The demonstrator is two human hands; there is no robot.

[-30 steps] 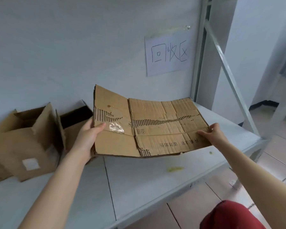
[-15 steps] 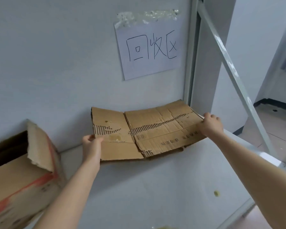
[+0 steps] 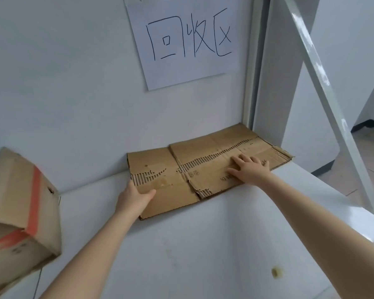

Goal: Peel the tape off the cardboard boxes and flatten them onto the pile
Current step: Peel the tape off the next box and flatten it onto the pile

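Observation:
A flattened brown cardboard box (image 3: 205, 167) lies on the white table against the back wall, under a paper sign. Its torn top layer shows bare corrugation in a strip. My left hand (image 3: 134, 196) grips its near left edge, thumb on top. My right hand (image 3: 247, 169) presses flat on its right half, fingers spread and straight. An unflattened cardboard box (image 3: 22, 210) with orange tape stands at the left edge of the view.
The white table (image 3: 203, 244) runs to a front-right edge with tiled floor (image 3: 367, 160) beyond. A white metal frame with a slanted bar (image 3: 324, 100) rises at the right. A small yellowish scrap (image 3: 276, 272) lies on the table near my right forearm.
The flattened cardboard went from held in the air to lying on the table by the wall. My right hand let go of its edge and now presses on top.

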